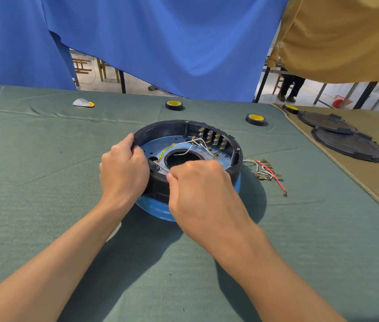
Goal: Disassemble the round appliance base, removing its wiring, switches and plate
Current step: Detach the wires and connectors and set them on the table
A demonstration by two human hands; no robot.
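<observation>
The round appliance base (235, 166), black with a blue lower shell, lies open side up in the middle of the green table. Inside it are a bluish metal plate (151, 147) with a round centre hole, a row of switch terminals (214, 139) at the far rim, and white and yellow-green wires (184, 145). My left hand (123, 173) grips the base's near-left rim. My right hand (197, 184) pinches a white wire (163, 168) at the near rim. A loose bundle of white and red wires (267, 173) lies on the cloth right of the base.
Three black tape rolls with yellow cores (174, 105) (255, 119) (290, 108) sit behind the base. Two black round covers (346, 142) lie on a tan cloth at right. A small grey and yellow piece (83, 103) lies far left. Blue and tan drapes hang behind.
</observation>
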